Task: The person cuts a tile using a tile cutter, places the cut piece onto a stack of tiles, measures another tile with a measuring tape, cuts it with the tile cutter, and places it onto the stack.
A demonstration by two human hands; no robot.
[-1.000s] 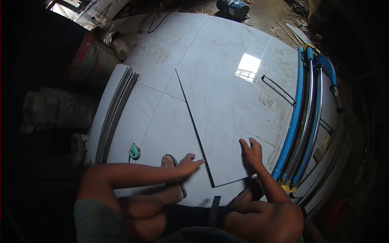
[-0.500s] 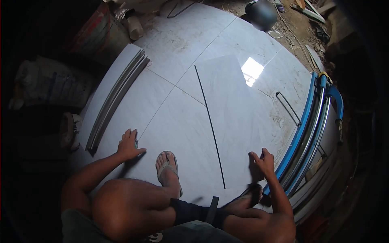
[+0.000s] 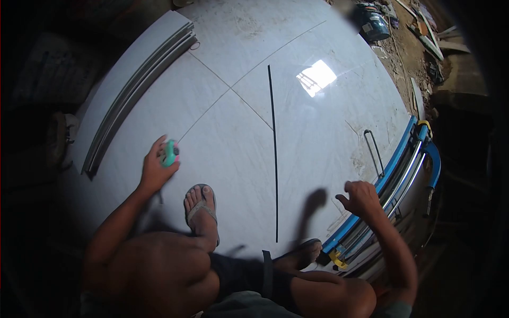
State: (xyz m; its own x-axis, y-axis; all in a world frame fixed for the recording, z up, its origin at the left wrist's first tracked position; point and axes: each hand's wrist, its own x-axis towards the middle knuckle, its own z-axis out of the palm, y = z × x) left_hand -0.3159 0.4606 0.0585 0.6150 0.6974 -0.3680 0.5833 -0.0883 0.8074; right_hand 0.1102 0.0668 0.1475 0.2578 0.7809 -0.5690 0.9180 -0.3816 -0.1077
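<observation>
A small green and pink object, like a tape measure (image 3: 170, 153), is in my left hand (image 3: 155, 168), raised a little over the tiled floor, with fingers wrapped round its left side. My right hand (image 3: 362, 199) hangs above the floor beside the blue tile cutter (image 3: 389, 183), its thumb and fingers apart and nothing seen between them. Between the two hands, a long thin black line (image 3: 274, 153) runs along the edge of a pale tile (image 3: 318, 138). My sandalled left foot (image 3: 201, 209) rests on the floor near my left hand.
Stacked grey-edged tile strips (image 3: 140, 85) lie at the left. A black wire handle (image 3: 374, 153) stands by the cutter. At the top right are a dark bucket (image 3: 374, 25), wood scraps and loose dirt. A pale sack (image 3: 58, 74) sits in the dark at the left.
My left hand has risen from the floor with the green object, now plainly in view. My right hand has moved right, towards the cutter. The camera view has shifted and turned.
</observation>
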